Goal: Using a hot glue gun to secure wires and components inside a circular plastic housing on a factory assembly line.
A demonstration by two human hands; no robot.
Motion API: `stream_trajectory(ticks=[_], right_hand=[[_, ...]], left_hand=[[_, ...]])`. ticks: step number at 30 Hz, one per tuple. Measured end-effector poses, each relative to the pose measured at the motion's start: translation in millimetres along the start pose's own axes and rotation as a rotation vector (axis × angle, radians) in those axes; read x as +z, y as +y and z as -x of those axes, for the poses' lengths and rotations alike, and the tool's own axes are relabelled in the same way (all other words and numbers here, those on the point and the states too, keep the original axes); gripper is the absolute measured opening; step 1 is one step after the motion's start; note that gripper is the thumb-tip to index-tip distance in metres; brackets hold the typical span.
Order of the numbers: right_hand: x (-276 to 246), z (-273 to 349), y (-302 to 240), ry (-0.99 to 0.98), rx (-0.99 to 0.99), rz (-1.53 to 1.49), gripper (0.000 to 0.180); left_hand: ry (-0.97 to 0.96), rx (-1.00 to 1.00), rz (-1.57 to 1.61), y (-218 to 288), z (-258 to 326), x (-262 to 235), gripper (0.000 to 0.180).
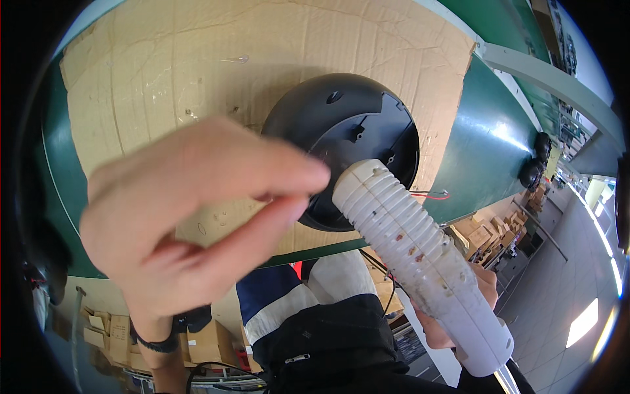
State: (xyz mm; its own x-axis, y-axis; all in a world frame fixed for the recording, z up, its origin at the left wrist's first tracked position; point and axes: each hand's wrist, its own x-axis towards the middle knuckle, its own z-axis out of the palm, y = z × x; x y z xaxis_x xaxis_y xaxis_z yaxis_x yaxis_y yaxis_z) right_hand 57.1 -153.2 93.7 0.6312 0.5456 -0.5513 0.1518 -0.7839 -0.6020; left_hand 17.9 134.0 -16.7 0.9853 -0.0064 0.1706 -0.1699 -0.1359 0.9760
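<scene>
My left hand [190, 210] is raised over the work surface, slightly blurred, with thumb and index fingertip pinched together. What lies between those fingertips, if anything, is too small to make out. Close to the pinch is the rounded end of a white ribbed handheld tool [410, 240], stained brown in places. My right hand [482, 292] is wrapped round the tool's lower part, mostly hidden behind it. Beyond both hands, a round black plastic housing [302, 111] rests on a cardboard sheet [164, 59], its recessed inner side and small posts showing. Thin red and black wires [430, 195] stick out past its right side.
The cardboard covers much of a green tabletop [485, 144]. A grey metal frame [551, 75] rises at the right, with dark round objects [535, 161] near the table's far right edge. Cardboard boxes [213, 341] stand below at the left, and more boxes [485, 233] at the right.
</scene>
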Motion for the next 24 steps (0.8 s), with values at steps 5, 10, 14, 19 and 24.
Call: stream_trajectory(ticks=[5,10,14,19,24], right_hand=[[4.6,-2.0,14.0,0.049,-0.194,-0.104,0.029],[0.8,-6.2,-5.6,0.042,-0.125,0.012,0.029],[-10.5,1.4,-6.7,-0.039,-0.041,0.059,0.029],[-1.8,8.0,15.4,-0.034,-0.121,-0.019,0.03],[-8.9,11.6,9.0,-0.096,-0.048,0.075,0.031]], left_hand=[[0.046,0.01,0.101,-1.6,23.9,14.5,0.033],[0.046,-0.013,0.076,-2.5,33.5,13.1,0.032],[0.078,0.036,0.099,-5.2,25.5,12.7,0.031],[0.03,0.032,0.041,-2.6,24.7,6.7,0.033],[0.009,0.046,-0.009,-5.3,17.5,-0.3,0.034]])
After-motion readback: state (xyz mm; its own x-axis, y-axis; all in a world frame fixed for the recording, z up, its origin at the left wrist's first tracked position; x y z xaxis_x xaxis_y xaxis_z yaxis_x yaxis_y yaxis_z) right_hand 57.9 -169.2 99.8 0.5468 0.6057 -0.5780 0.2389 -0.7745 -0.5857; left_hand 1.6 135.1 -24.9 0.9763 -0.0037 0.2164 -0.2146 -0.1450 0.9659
